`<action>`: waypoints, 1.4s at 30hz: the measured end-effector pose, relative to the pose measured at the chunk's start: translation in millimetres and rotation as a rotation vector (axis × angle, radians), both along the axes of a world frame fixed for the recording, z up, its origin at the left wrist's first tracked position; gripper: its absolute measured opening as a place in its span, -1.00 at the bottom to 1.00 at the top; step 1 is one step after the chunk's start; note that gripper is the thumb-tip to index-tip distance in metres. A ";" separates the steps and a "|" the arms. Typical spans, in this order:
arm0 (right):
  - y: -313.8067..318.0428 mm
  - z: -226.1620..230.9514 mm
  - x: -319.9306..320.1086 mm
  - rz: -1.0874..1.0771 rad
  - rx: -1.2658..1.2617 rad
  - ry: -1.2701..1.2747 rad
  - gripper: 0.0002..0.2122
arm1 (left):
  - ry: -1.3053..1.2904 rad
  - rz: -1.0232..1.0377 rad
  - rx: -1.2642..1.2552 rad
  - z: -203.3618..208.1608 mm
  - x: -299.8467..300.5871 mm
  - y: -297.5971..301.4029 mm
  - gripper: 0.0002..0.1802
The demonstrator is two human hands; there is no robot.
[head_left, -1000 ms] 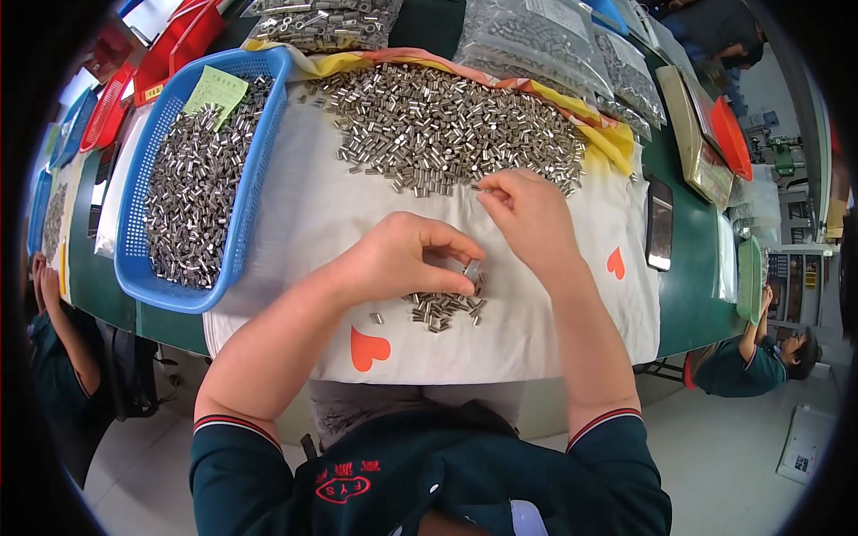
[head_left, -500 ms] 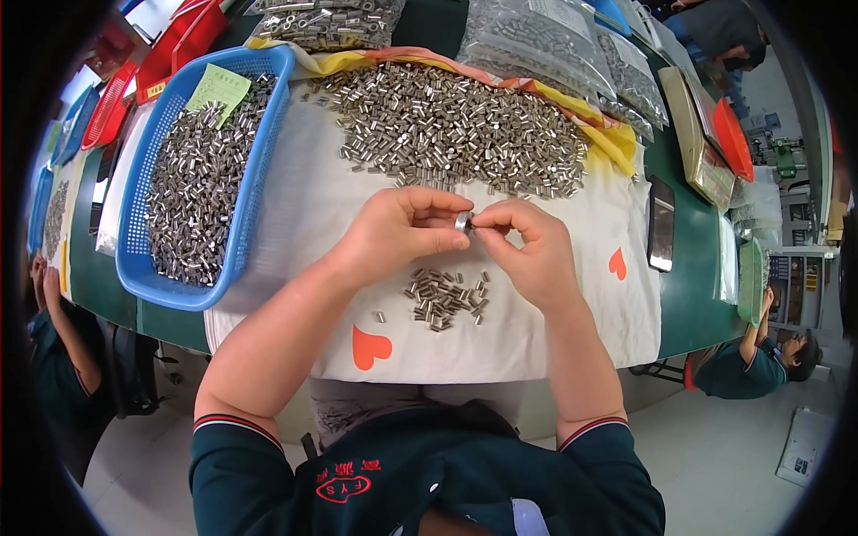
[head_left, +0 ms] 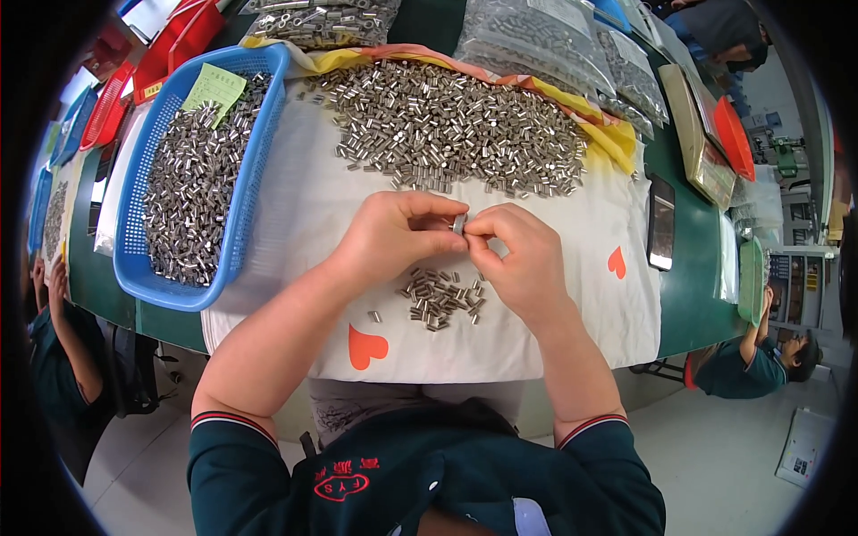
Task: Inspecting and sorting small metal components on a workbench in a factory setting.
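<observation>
My left hand (head_left: 386,234) pinches a small round metal piece (head_left: 459,223), like a thick ring, between thumb and fingers over the cloth. Close against it, my right hand (head_left: 525,255) is closed in a pinch at the piece's right side. Whatever the right fingertips hold is hidden. Just below both hands lies a small heap of short metal cylinders (head_left: 438,299), with one loose cylinder (head_left: 374,316) apart to its left. Beyond the hands spreads a much larger heap of similar cylinders (head_left: 456,125) on the white cloth (head_left: 299,214).
At left stands a blue basket (head_left: 161,290) full of cylinders with a green paper slip (head_left: 214,89). Bags of metal parts (head_left: 527,45) lie at the back beyond a yellow cloth edge (head_left: 617,152). A phone (head_left: 661,223) lies at right. Other people sit on both sides.
Both hands have shifted slightly left, and the right fingers have closed in nearer the ring-like piece, which now shows more edge-on. The heaps look unchanged.
</observation>
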State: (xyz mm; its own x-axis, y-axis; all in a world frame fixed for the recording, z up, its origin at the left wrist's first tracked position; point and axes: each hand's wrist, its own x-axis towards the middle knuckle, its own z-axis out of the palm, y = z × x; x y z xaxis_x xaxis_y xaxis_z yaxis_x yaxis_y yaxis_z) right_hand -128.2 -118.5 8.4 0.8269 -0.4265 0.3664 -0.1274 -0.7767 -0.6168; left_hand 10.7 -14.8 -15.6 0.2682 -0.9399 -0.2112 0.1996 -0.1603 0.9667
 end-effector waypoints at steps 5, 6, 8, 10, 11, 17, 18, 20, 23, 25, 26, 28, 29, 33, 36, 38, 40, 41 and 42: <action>-14.1 7.8 -6.4 0.057 0.456 0.131 -0.91 | 0.071 -0.019 -0.021 -2.1 -0.4 1.3 -0.64; -15.4 7.4 -5.6 0.061 0.454 0.129 -0.91 | 0.105 -0.037 -0.016 -1.6 -1.1 1.6 -0.64; -18.0 5.0 -6.9 0.006 0.462 0.188 -0.89 | 0.146 -0.063 -0.013 0.8 -4.2 1.6 -0.63; -28.6 8.4 -11.2 -0.043 0.462 0.220 -0.88 | -0.065 -0.151 0.022 7.8 -5.3 3.5 -0.63; -33.6 9.4 -10.8 -0.090 0.463 0.250 -0.88 | -0.066 -0.149 0.021 9.3 -5.0 3.9 -0.63; -32.9 -15.9 21.8 -0.234 -0.239 0.268 -0.92 | -0.192 -0.271 0.006 10.1 -2.9 6.1 -0.62; -30.2 -16.8 22.8 -0.232 -0.240 0.265 -0.92 | -0.170 -0.265 0.006 10.5 -2.5 6.0 -0.62; -22.3 -18.2 20.3 -0.274 -0.317 0.369 -0.93 | -0.143 -0.255 0.006 8.4 -2.2 6.5 -0.62; -17.4 -15.6 11.1 -0.227 -0.285 0.432 -0.93 | -0.114 -0.244 0.003 7.3 -2.2 5.9 -0.63; -16.9 -18.8 4.2 -0.191 -0.292 0.351 -0.93 | -0.122 -0.228 0.010 10.0 -1.8 5.3 -0.63; -17.0 -20.1 1.8 -0.156 -0.298 0.269 -0.93 | -0.123 -0.228 0.011 9.7 -1.8 5.1 -0.63; -17.2 -20.5 -1.6 -0.146 -0.315 0.212 -0.90 | -0.058 -0.209 -0.026 6.7 -2.7 3.9 -0.65; -17.6 -21.0 -3.3 -0.136 -0.334 0.156 -0.87 | -0.056 -0.212 -0.026 5.5 -2.9 3.2 -0.65; -17.4 -21.6 -6.1 -0.110 -0.299 0.223 -0.81 | -0.041 -0.196 -0.030 2.8 -1.2 3.3 -0.63; -14.8 -20.0 -5.4 -0.152 -0.228 0.241 -0.82 | 0.039 -0.172 -0.029 0.9 0.3 1.6 -0.64; -13.5 -15.4 -6.8 -0.151 -0.196 0.232 -0.85 | 0.081 -0.156 -0.026 0.9 0.4 2.1 -0.65; -15.0 -13.1 -5.3 -0.159 -0.170 0.268 -0.87 | 0.096 -0.154 -0.019 3.2 1.4 2.5 -0.66; -15.7 -11.3 -4.6 -0.170 -0.146 0.303 -0.88 | 0.095 -0.154 -0.020 2.9 1.6 2.4 -0.66; -15.6 -8.1 -5.4 -0.171 -0.146 0.303 -0.88 | 0.113 -0.143 -0.032 2.2 1.6 2.4 -0.65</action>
State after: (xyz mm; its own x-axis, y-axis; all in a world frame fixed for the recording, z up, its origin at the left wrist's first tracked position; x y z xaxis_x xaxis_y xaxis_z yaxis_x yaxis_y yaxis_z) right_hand -133.6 -134.2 0.2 0.8287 -0.5288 0.1836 -0.4220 -0.8056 -0.4157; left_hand 12.3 -12.4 -13.4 0.1075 -0.9734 -0.2022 0.2846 -0.1647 0.9444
